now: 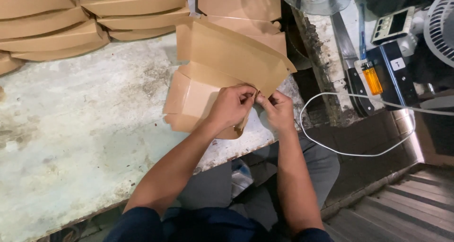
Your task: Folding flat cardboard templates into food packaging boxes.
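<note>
Both hands work at the right edge of the worn, pale counter (85, 128). Left hand (231, 107) holds a narrow grip, fingertips pinched on a flap of the half-folded brown cardboard box (222, 57). Right hand (278, 110) pinches the same flap from the other side, touching the left. The box lies partly flat on the counter, its far panel raised. Stacked folded boxes (61, 24) sit at the counter's far edge. An orange lighter (372, 80) and white cable (359, 153) lie well right.
</note>
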